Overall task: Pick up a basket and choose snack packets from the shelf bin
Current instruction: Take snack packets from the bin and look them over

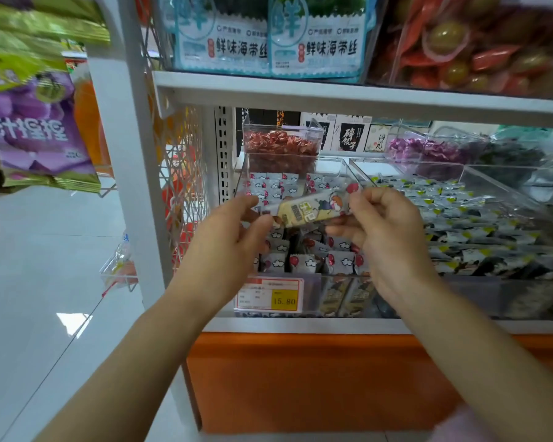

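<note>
Yellow packet (310, 210) sits betw. both hands, over the clear bin (332, 158) at 12 o'clock. L hand (233, 231) pinches its 9 o'clock end, R hand (383, 224) curls round the 3 o'clock end. Hold it level, check the front, then free one hand w/o crushing it. Basket isn't in view; packet print's too blurred to read.

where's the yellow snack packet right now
Head view, centre: the yellow snack packet is pinched between the left hand and right hand, over the clear bin of white packets.
</note>
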Demonstrator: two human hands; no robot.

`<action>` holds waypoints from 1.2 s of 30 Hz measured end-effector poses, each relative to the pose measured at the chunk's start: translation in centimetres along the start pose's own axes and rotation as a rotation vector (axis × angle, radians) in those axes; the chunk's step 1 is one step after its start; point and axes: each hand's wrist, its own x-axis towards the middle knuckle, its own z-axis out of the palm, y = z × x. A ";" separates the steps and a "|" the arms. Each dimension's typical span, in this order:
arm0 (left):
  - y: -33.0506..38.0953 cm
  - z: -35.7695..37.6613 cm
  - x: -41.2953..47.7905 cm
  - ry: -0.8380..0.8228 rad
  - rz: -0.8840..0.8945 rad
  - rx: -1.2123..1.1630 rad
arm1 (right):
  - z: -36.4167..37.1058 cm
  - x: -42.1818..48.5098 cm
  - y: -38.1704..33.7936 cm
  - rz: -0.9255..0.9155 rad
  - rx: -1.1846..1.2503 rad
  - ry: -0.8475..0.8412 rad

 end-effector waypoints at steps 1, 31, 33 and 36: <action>0.0 0.0 0.0 0.003 -0.033 -0.052 | -0.2 -0.3 0.2 0.063 0.078 -0.004; 0.8 -0.7 -0.2 -0.191 -0.173 -0.573 | -2.4 -0.5 0.3 0.218 0.225 -0.035; 0.9 -0.5 -0.3 -0.166 -0.146 -0.458 | -2.4 -0.6 0.3 0.212 0.201 -0.063; 0.9 -0.5 -0.4 -0.154 -0.152 -0.413 | -2.4 -0.8 0.4 0.163 0.123 -0.093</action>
